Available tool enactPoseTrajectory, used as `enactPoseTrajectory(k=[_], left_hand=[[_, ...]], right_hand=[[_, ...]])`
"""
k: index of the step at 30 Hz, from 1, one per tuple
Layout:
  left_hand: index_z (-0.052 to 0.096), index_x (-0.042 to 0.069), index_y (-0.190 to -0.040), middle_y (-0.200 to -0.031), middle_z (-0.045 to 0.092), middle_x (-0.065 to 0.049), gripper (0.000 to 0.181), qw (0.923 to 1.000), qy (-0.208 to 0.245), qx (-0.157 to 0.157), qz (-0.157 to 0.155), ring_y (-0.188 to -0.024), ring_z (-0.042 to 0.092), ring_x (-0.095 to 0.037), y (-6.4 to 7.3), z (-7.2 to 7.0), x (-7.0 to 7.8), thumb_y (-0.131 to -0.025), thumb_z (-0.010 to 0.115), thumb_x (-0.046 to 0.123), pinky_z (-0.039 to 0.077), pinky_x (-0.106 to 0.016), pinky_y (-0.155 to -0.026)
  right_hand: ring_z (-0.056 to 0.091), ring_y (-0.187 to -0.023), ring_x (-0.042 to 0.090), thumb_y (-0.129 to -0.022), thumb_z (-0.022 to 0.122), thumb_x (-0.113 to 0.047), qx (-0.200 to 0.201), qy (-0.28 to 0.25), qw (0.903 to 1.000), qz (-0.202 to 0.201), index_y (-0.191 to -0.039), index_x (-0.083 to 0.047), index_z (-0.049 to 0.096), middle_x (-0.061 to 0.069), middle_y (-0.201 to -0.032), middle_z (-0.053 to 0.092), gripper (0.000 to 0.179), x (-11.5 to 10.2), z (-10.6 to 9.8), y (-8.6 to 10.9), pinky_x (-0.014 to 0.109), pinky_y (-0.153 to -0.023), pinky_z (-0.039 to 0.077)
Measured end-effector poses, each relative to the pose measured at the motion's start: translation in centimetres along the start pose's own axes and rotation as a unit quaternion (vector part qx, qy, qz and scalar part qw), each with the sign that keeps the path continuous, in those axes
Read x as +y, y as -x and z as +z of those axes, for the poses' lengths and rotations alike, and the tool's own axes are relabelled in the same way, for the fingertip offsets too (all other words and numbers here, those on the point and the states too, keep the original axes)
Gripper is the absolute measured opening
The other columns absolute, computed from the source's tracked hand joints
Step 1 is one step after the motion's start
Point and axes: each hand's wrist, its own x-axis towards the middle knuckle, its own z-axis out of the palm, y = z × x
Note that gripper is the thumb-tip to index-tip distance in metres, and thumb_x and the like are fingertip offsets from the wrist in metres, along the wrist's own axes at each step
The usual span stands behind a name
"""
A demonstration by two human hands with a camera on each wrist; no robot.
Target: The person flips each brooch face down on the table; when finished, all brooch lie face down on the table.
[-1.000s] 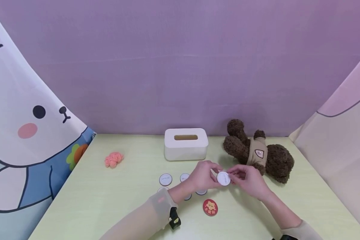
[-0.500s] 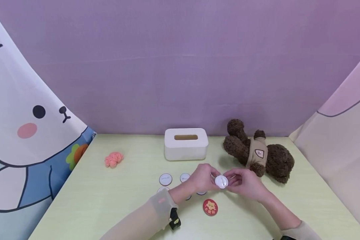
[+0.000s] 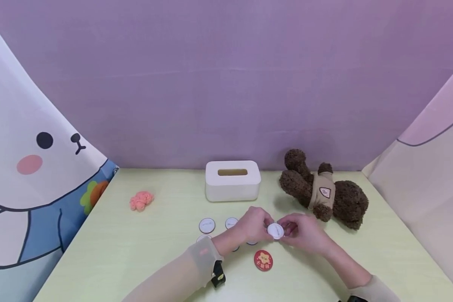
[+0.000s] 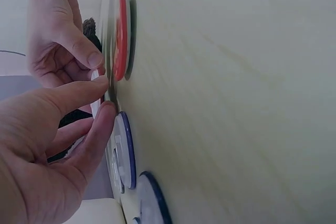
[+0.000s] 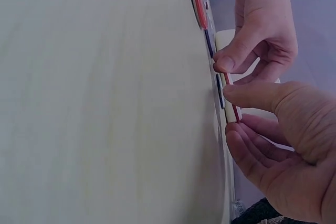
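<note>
In the head view a round pin badge (image 3: 275,231), its white back and clasp facing up, is held between both hands over the table. The left hand (image 3: 253,225) pinches its left edge and the right hand (image 3: 305,233) grips its right edge. A red rim on the held badge (image 5: 237,109) shows in the right wrist view. Just nearer lies a red badge (image 3: 263,260) with a yellow star, face up. Several white-backed badges lie to the left, among them one badge (image 3: 206,225) in full sight; others are partly hidden by the left hand and forearm.
A white tissue box (image 3: 233,184) stands at the back, behind the hands. To the right a brown plush bear (image 3: 324,191) in a beige top lies on its side. A small pink knitted-looking bundle (image 3: 141,201) sits at the left on the pale table (image 3: 136,251).
The held badge has come slightly left and nearer. The right fingertips, earlier at the pin on its back, now grip its right edge. The left hand keeps its pinch.
</note>
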Motion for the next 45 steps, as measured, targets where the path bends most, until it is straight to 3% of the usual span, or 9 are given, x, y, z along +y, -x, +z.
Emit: enactPoseTrajectory(k=[5,20,24,29,33,39,45], left_hand=[[0.084,0.009,-0.099,-0.086,0.081,0.003,0.028,0.9998,-0.012,-0.009,-0.011,-0.077,0.061,0.0,0.0,-0.1,0.1,-0.076,0.096,0.018,0.047,-0.012,-0.072],[0.086,0.013,-0.088,-0.071,0.077,0.007,0.02,0.998,-0.06,-0.02,0.005,-0.063,0.054,0.0,-0.1,-0.3,0.5,-0.074,0.097,0.021,0.042,-0.01,-0.06],[0.085,0.01,-0.098,-0.078,0.079,0.004,0.027,0.998,-0.058,-0.026,0.01,-0.067,0.058,0.001,-0.1,-0.6,0.3,-0.078,0.094,0.025,0.044,-0.01,-0.062],[0.083,0.006,-0.11,-0.087,0.081,-0.001,0.032,0.9975,-0.043,-0.02,0.052,-0.073,0.066,0.002,0.3,-1.7,-0.6,-0.086,0.087,0.027,0.049,-0.008,-0.07],[0.082,0.005,-0.11,-0.09,0.082,-0.004,0.031,0.9967,-0.023,-0.019,0.075,-0.073,0.069,0.001,1.4,-2.5,-1.1,-0.086,0.087,0.024,0.05,-0.007,-0.072],[0.079,0.007,-0.118,-0.094,0.081,-0.001,0.041,0.9971,0.003,-0.061,0.044,-0.075,0.066,0.004,4.5,-2.8,-0.4,-0.084,0.091,0.027,0.052,-0.008,-0.073],[0.08,0.01,-0.12,-0.098,0.081,0.002,0.046,0.9966,-0.029,-0.073,0.026,-0.077,0.064,0.004,6.9,-2.7,-0.1,-0.081,0.094,0.031,0.053,-0.012,-0.083]], right_hand=[[0.068,-0.077,0.008,-0.081,0.091,-0.012,-0.004,0.013,0.9999,-0.007,-0.108,-0.009,0.078,-0.002,-0.091,0.075,0.031,-0.2,0.1,-0.1,0.022,-0.068,0.06],[0.064,-0.076,0.005,-0.082,0.091,-0.014,-0.019,0.035,0.9992,-0.008,-0.104,-0.013,0.077,-0.005,-0.088,0.071,0.025,-0.3,0.2,-0.2,0.021,-0.067,0.056],[0.064,-0.078,0.003,-0.084,0.087,-0.009,-0.015,0.04,0.999,0.011,-0.108,-0.006,0.076,-0.004,-0.089,0.071,0.026,-0.7,-0.6,-0.5,0.022,-0.07,0.058],[0.063,-0.076,0.0,-0.09,0.08,-0.005,0.028,0.061,0.9975,0.022,-0.108,-0.003,0.077,-0.007,-0.085,0.071,0.018,-1.4,-2.4,-0.6,0.024,-0.071,0.06],[0.063,-0.075,-0.001,-0.09,0.08,-0.004,0.03,0.05,0.9983,0.001,-0.107,-0.003,0.076,-0.007,-0.085,0.072,0.018,-1.7,-2.9,-0.2,0.024,-0.07,0.06],[0.065,-0.081,0.0,-0.088,0.082,-0.006,-0.025,-0.003,0.999,-0.036,-0.108,-0.007,0.076,-0.004,-0.093,0.075,0.021,-2.3,-0.6,1.3,0.024,-0.072,0.061],[0.066,-0.084,0.003,-0.085,0.085,-0.006,-0.068,-0.045,0.9955,-0.047,-0.111,-0.01,0.075,-0.001,-0.099,0.074,0.029,-3.5,1.2,2.5,0.024,-0.074,0.061]])
